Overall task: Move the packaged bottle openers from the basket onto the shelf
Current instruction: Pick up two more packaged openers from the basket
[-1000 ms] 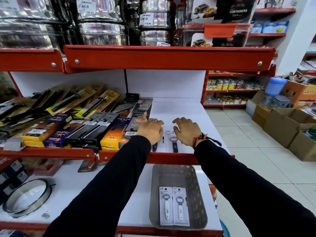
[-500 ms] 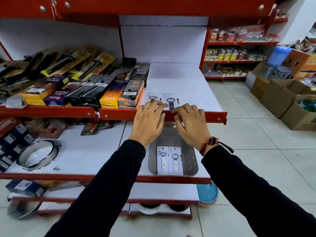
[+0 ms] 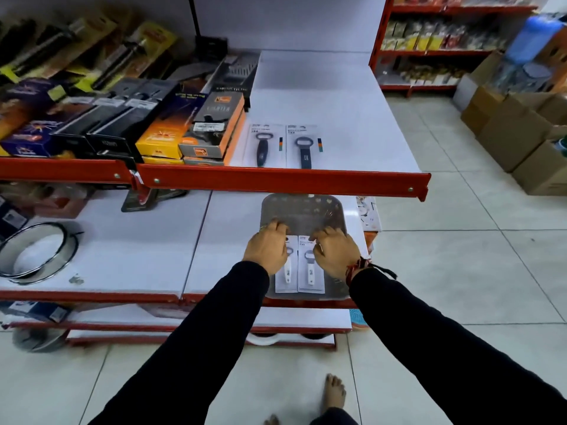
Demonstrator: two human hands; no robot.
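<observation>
Two packaged bottle openers with dark handles (image 3: 263, 145) (image 3: 303, 147) lie side by side on the white middle shelf (image 3: 352, 133), near its red front edge. On the shelf below stands a grey perforated basket (image 3: 302, 210). In it lie two packages with white-handled openers (image 3: 287, 279) (image 3: 310, 277), flat and side by side. My left hand (image 3: 267, 251) rests over the top of the left package, fingers curled down. My right hand (image 3: 336, 254) covers the top of the right package the same way. The hands hide the fingertips' hold on the cards.
Boxed kitchen tools (image 3: 190, 133) fill the middle shelf left of the openers. The red shelf lip (image 3: 282, 180) overhangs the basket's far end. A round metal ring (image 3: 36, 253) lies on the lower shelf at left. Cardboard boxes (image 3: 515, 130) stand on the floor at right.
Both hands have come down from the middle shelf, past its red lip, into the basket. The two dark-handled packages stay behind on the shelf. The view has tilted downward.
</observation>
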